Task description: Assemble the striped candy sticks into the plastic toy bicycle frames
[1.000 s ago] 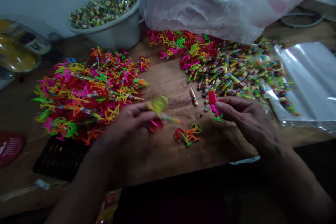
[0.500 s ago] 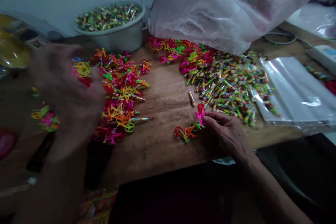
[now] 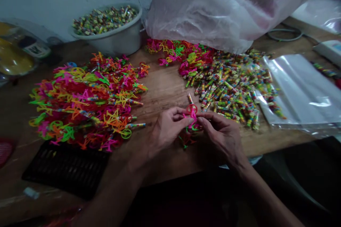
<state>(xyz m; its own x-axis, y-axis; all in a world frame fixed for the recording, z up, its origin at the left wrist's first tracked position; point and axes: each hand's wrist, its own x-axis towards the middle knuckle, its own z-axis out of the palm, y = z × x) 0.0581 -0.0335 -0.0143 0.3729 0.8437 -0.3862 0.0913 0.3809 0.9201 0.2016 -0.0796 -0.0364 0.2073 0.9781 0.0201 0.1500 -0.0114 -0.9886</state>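
Note:
Both hands meet over the wooden table [image 3: 160, 88] at a small pink plastic toy bicycle [image 3: 192, 117] with a red wheel. My left hand [image 3: 170, 124] pinches it from the left between thumb and fingers. From the right, my right hand [image 3: 222, 131] grips it with thumb and fingertips. Orange and green toy bicycle parts [image 3: 188, 140] lie just below, partly hidden by the hands. A small wrapped candy tube [image 3: 190, 98] rests right behind the red wheel.
At left spreads a heap of colourful toy bicycles [image 3: 87, 92], beside a black tray [image 3: 66, 166]. Many candy tubes [image 3: 226, 85] lie at right, by clear plastic bags [image 3: 303, 88]. Behind stand a tub [image 3: 119, 39] full of tubes and a large plastic bag [image 3: 202, 10].
My left hand has moved from the left heap to the middle and now grips the pink toy bicycle. My right hand keeps its hold and has shifted slightly left.

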